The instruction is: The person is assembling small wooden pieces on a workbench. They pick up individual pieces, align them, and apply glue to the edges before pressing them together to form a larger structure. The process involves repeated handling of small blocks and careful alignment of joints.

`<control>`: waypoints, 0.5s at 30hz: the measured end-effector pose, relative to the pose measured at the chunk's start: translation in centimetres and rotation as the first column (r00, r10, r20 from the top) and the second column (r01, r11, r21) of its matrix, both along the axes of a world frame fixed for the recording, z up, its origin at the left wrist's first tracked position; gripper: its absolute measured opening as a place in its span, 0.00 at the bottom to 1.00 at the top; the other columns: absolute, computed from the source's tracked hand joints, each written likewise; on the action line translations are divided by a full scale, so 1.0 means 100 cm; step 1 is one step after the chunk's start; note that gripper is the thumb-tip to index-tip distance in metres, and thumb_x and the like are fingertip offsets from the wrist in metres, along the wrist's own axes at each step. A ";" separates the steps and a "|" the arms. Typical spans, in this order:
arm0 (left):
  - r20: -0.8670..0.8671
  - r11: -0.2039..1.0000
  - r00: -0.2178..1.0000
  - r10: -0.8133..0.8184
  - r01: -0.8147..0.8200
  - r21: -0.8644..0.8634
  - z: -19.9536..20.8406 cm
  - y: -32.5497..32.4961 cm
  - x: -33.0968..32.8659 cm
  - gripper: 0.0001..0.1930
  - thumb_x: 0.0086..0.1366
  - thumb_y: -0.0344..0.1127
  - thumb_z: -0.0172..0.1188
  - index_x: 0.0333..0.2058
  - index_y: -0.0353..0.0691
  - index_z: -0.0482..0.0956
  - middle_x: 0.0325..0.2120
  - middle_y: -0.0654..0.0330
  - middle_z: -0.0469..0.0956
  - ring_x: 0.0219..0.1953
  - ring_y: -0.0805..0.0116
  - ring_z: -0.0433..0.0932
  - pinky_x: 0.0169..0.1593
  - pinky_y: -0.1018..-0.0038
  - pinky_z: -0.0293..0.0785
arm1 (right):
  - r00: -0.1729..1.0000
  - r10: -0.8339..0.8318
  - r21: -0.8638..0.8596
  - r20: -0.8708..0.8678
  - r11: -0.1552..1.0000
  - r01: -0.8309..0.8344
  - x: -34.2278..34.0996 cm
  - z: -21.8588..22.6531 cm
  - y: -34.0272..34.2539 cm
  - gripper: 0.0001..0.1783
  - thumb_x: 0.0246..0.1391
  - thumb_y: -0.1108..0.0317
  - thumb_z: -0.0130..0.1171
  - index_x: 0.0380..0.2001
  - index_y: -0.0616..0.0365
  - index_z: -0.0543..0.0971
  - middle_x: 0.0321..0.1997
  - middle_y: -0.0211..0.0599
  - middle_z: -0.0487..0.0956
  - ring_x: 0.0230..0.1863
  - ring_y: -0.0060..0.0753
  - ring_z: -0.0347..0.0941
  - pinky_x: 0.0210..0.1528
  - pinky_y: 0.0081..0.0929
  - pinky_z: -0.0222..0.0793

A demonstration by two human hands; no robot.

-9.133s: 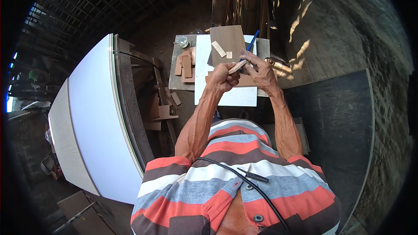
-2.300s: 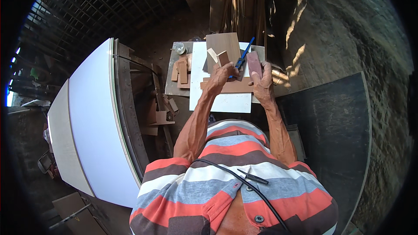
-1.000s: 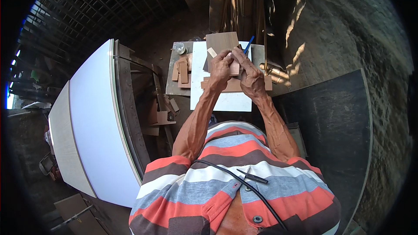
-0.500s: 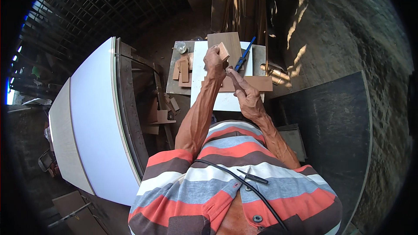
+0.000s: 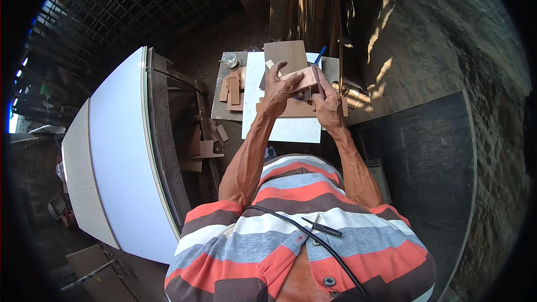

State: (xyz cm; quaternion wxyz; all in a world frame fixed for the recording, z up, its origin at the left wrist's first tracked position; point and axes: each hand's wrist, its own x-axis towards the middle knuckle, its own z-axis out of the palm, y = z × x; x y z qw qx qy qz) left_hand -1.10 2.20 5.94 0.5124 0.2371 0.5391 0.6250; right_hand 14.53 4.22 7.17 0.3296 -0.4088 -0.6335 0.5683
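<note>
Beside a rough, sun-flecked wall (image 5: pixel 442 50), above the worktop (image 5: pixel 224 114), the left hand (image 5: pixel 275 92) pinches a flat, pale wooden block (image 5: pixel 302 80), its long axis slanting rightward and away from the person. The right hand (image 5: pixel 329 107) grips a dark, narrow-edged slab (image 5: pixel 319 81) at the block's right end.

Left hand (image 5: pixel 276 92) grips a small pale wooden block (image 5: pixel 303 80); right hand (image 5: pixel 329 106) holds a thin dark pad (image 5: pixel 317 74) against its end; a white board (image 5: pixel 285 130) lies below.
</note>
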 end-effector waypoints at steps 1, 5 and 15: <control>0.020 0.997 0.997 -0.081 0.080 0.015 0.002 -0.003 -0.002 0.24 0.64 0.34 0.64 0.50 0.24 0.66 0.30 0.49 0.79 0.28 0.67 0.83 0.25 0.78 0.83 | 1.000 0.019 -0.013 0.000 1.000 -0.019 0.000 0.002 -0.001 0.38 0.49 0.80 0.38 0.68 0.55 0.61 0.61 0.54 0.72 0.53 0.46 0.76 0.55 0.31 0.70; -0.085 0.992 0.990 0.114 -0.110 0.056 0.003 0.000 -0.004 0.10 0.65 0.35 0.62 0.35 0.32 0.76 0.22 0.59 0.78 0.16 0.76 0.76 0.17 0.85 0.72 | 0.995 0.078 0.136 0.061 0.987 -0.086 0.003 0.007 -0.013 0.38 0.48 0.81 0.38 0.67 0.59 0.61 0.57 0.53 0.75 0.53 0.42 0.76 0.55 0.28 0.70; -0.294 0.998 0.955 0.051 -0.040 0.045 0.003 -0.006 0.014 0.08 0.65 0.34 0.60 0.31 0.33 0.77 0.18 0.63 0.75 0.15 0.80 0.71 0.13 0.84 0.66 | 0.967 0.205 0.139 0.154 0.964 -0.227 0.020 0.011 0.013 0.39 0.47 0.79 0.38 0.67 0.50 0.64 0.40 0.32 0.78 0.35 0.22 0.70 0.43 0.21 0.70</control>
